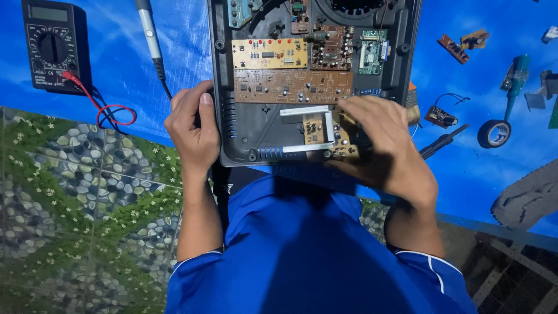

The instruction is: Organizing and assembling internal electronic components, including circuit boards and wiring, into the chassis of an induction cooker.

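- Grey plastic makes up the big open case [244,125], which lies flat on a blue sheet [116,40] just in front of the person's chest.
- Inside the case sit tan circuit boards [290,86] with many tiny parts, and a small green board [372,52] sits near its far right corner.
- At the left edge of the case, the left hand [195,131] is wrapped around the rim, thumb on top, gripping it firmly.
- Over the near right corner of the case, the right hand [386,142] lies with fingers spread on a small board [317,128]; whether it pinches anything cannot be told.
- The case looks stiff and fairly heavy, so the rims seem the best places to hold. The boards look easy to break and should be touched only at their edges.
- Left of the case are a black meter [51,46] with red wire and a grey pen-like tool [148,29].
- Right of the case lie a tape roll [494,134] and small loose boards.
- The far end of the case is cut off, and the right hand hides the parts beneath it.
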